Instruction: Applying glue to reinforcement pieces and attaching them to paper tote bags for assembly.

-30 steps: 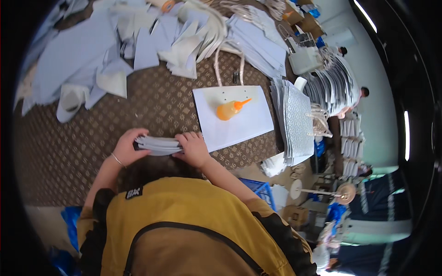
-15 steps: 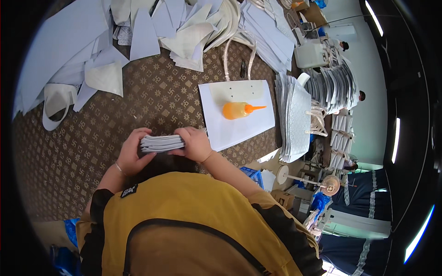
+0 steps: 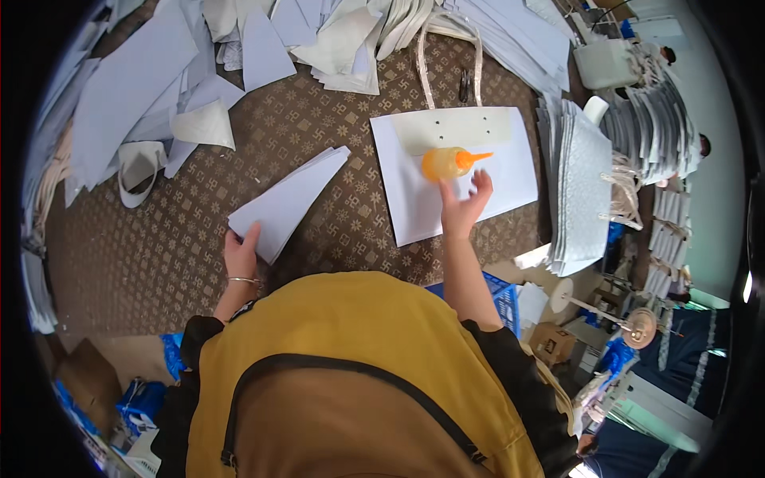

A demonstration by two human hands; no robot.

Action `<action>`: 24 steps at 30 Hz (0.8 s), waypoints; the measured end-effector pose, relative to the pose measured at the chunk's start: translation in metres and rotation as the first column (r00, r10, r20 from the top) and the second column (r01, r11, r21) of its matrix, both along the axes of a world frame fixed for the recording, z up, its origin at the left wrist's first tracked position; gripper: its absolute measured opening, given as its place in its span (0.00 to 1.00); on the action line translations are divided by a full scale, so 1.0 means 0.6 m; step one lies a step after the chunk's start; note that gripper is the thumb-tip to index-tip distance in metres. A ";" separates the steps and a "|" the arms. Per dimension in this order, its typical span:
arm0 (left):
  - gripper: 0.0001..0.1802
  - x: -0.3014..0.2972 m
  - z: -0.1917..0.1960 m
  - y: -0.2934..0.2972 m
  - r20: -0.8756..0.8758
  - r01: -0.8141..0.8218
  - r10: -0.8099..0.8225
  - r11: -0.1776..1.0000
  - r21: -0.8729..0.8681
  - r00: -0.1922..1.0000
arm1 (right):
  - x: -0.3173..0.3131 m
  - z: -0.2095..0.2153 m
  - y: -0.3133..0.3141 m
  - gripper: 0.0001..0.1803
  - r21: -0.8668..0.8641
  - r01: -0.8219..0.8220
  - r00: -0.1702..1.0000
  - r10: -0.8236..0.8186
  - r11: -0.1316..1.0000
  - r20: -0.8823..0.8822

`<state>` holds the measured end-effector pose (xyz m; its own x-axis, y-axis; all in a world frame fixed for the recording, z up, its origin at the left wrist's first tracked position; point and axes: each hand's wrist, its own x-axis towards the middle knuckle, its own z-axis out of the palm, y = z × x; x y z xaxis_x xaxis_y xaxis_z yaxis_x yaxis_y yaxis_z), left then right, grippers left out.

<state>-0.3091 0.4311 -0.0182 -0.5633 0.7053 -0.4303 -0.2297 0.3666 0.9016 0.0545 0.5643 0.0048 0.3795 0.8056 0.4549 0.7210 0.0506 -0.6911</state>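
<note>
- Two contrasting poses here! The left hand [image 3: 241, 253] had a pinch hold on the near corner of a stack of white tapered panels [image 3: 291, 195], thumb on top, fingers largely hidden beneath.
- And the right hand [image 3: 468, 207]? Open, empty, fingers spread, just short of an orange-tipped squeeze bottle [image 3: 444, 164]; whether the thumb touched it, I couldn't tell.
- That stack ran away from the left hand, slanting up and rightward, its far end lying between the hands and beyond them, layers slightly fanned. A light, flat pinch looked right for it: too hard a squeeze could have creased the corner, too loose a one let the layers slide.
- The bottle lay on its side beyond the right palm, nozzle pointing rightward past the fingertips. A wrap around the fat body seemed the sound choice; grabbing by the thin nozzle risked a twist or a drip.
- Beneath the bottle and partly under the right hand sat a white bag panel [image 3: 414, 203], its rope handles [image 3: 425, 72] stretching away from the hand. Lifting the bottle straight up, rather than dragging it, would have best spared that clean face.
- Out to the right hand's right stood silver patterned panels [image 3: 582, 191], well clear of those spread fingers!
</note>
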 end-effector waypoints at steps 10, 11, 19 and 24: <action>0.35 0.051 0.104 -0.026 -0.911 0.058 -0.128 0.992 -0.114 0.392 | -0.063 0.123 0.021 0.33 -0.489 -0.696 0.712 0.597 0.526 -0.371; 0.36 0.068 0.136 -0.015 -0.893 0.198 -0.207 0.971 -0.137 0.399 | -0.076 0.135 0.007 0.32 -0.589 -0.728 0.606 0.732 0.351 -0.313; 0.26 0.206 0.165 0.070 -0.090 0.515 -0.507 0.849 0.118 0.857 | -0.112 0.124 -0.071 0.31 -0.173 -0.841 0.506 0.859 0.512 0.086; 0.29 0.205 0.184 0.083 0.092 0.563 -0.670 0.682 0.466 0.737 | -0.080 0.088 -0.101 0.28 -0.013 -0.864 0.185 0.293 0.504 -0.938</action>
<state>-0.1864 0.4808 0.0921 0.1435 0.9845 -0.1011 -0.3010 0.1408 0.9432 0.0062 0.5036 0.0578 -0.4123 0.8868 -0.2089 -0.2339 -0.3247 -0.9164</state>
